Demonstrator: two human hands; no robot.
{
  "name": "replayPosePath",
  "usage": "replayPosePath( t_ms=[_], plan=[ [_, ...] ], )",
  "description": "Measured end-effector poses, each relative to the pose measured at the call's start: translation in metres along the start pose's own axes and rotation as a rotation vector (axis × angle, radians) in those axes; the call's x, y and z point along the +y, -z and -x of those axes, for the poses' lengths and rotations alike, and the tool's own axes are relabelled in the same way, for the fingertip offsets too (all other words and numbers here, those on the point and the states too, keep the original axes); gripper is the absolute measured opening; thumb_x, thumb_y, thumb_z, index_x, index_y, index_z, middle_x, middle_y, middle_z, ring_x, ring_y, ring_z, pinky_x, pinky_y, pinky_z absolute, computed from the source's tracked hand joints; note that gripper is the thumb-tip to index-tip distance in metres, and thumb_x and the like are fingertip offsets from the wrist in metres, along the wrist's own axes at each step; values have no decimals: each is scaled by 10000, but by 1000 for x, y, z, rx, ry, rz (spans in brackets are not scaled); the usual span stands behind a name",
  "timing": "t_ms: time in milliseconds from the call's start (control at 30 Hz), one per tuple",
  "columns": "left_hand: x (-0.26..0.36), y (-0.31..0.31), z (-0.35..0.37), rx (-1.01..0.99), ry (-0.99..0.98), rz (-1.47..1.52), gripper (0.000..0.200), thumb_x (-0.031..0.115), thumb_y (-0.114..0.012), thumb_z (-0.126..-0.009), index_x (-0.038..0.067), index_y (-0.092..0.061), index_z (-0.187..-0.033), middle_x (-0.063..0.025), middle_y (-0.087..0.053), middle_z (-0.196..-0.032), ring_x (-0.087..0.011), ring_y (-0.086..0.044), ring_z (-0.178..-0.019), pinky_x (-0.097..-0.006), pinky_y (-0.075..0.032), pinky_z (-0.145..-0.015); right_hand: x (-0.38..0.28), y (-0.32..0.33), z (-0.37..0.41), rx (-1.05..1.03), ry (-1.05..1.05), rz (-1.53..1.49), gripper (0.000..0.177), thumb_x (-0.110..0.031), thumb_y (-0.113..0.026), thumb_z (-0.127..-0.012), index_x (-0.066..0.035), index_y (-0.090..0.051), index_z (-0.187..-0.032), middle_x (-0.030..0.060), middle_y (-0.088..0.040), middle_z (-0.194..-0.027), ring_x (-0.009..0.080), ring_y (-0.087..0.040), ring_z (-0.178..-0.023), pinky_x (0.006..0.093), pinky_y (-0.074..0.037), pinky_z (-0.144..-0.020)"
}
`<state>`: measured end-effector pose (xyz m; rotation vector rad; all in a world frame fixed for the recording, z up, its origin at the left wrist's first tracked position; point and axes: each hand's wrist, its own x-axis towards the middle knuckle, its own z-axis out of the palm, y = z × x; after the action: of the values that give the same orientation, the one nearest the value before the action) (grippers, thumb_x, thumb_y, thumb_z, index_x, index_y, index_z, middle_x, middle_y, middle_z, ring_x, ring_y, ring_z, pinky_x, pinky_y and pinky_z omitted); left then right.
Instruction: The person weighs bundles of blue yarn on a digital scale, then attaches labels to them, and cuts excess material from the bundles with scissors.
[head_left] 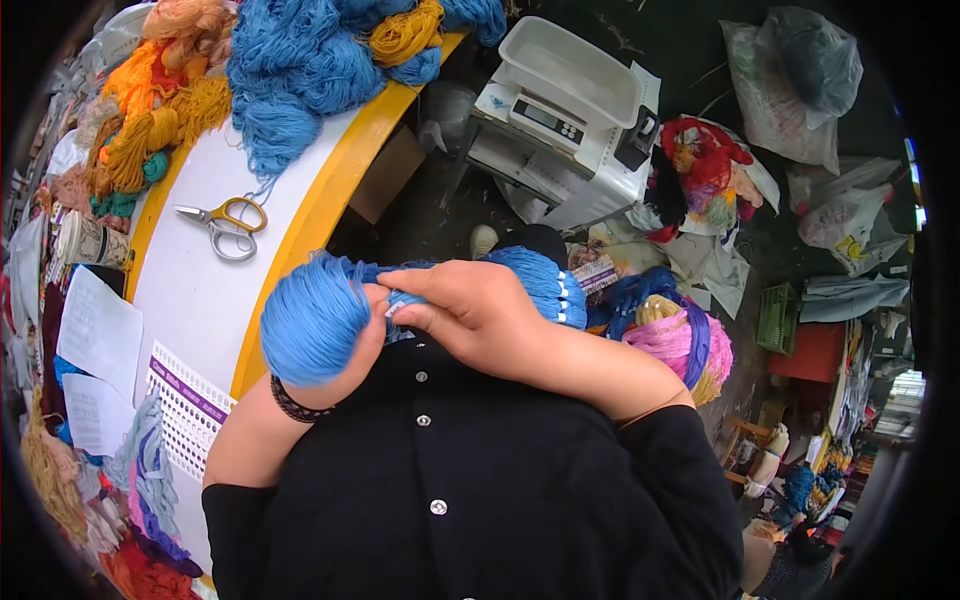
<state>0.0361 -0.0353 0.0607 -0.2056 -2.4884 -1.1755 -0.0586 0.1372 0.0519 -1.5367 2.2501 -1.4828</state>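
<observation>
A thick bundle of blue embroidery thread (pixel 315 325) is gripped in my left hand (pixel 366 355), which wears a dark bracelet. The bundle hides most of that hand's fingers. My right hand (pixel 475 305) meets it at the bundle's near end. Its thumb and forefinger pinch a small white paper band (pixel 402 305) around a blue strand. Just beyond my right wrist are several blue skeins (pixel 545 285) with white bands. On the table to the left lie scissors (pixel 232 225) with yellow and grey handles, not touched by either hand.
The white table (pixel 200 290) has a yellow edge and carries a heap of blue thread (pixel 300 65), orange yarn (pixel 140 85) and a printed purple-and-white sheet (pixel 185 400). A digital scale (pixel 548 122) with a tray stands on a cart. Pink yarn (pixel 665 345) sits at my right elbow.
</observation>
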Motion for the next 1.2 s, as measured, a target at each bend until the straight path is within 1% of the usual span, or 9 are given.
replayPosePath(
  t_ms=[200,267,367,567,633,767,1000,1133,1200],
  plan=[
    [-3,-9,-1,3,-121,-204,126,70,-625,-817,57,-643,-942,-113,-609,-759,-275,-592,-702,-375,-453,-613,1,-1,1,78,-172,-223,161,-129,-706,-777,-63,-674,-921,109,-645,-785,284,-618,-700,347,-487,-609],
    [-8,-14,0,68,123,176,113,117,-572,-880,39,-634,-931,-88,-601,-715,-201,-557,-577,-332,-432,-541,3,0,1,169,-11,-114,140,-79,-712,-744,-74,-669,-877,83,-642,-771,258,-617,-681,331,-473,-589],
    [-16,-7,-5,-429,1114,1498,204,223,-516,-940,35,-595,-957,-36,-579,-671,-34,-398,-435,-171,-305,-413,3,-2,3,164,74,-7,148,-42,-717,-712,-79,-658,-842,63,-636,-770,233,-615,-678,316,-461,-577],
    [-13,-20,3,-257,912,1497,166,217,-580,-910,54,-590,-939,-34,-597,-717,-42,-445,-490,-176,-360,-459,5,-6,3,220,-188,-457,50,-22,-663,-788,-23,-644,-835,77,-639,-839,210,-605,-754,294,-456,-678],
    [-3,-25,1,-3,762,887,119,156,-626,-880,45,-613,-921,-20,-611,-742,-66,-527,-565,-200,-421,-542,8,-10,7,214,-329,-594,54,-49,-641,-829,-12,-636,-868,68,-630,-880,173,-587,-813,270,-452,-728],
    [-8,-24,-1,-72,393,521,105,127,-665,-848,29,-633,-829,-33,-621,-747,-121,-583,-649,-252,-455,-611,13,-10,11,203,-470,-694,51,-55,-621,-847,-9,-631,-864,66,-625,-875,155,-582,-810,265,-450,-730],
    [-14,-31,-13,-51,239,319,53,60,-657,-815,31,-625,-784,-37,-591,-690,-134,-563,-605,-279,-431,-561,8,0,6,164,-422,-418,447,-51,-612,-843,-27,-423,-1247,86,-629,-854,159,-609,-763,275,-473,-677],
    [-21,-48,-14,-32,472,613,73,66,-632,-834,20,-604,-786,-6,-556,-658,-80,-530,-558,-228,-415,-520,35,21,11,109,-435,-409,486,-114,-610,-878,-33,-411,-1315,78,-597,-1051,130,-589,-893,274,-457,-828],
    [-22,-48,-13,-65,671,630,76,99,-652,-828,36,-615,-809,-3,-579,-695,-70,-534,-572,-215,-425,-536,72,49,12,289,-504,-213,293,-160,-621,-882,-9,-597,-1132,78,-608,-1046,118,-590,-893,265,-479,-791]
  ],
)
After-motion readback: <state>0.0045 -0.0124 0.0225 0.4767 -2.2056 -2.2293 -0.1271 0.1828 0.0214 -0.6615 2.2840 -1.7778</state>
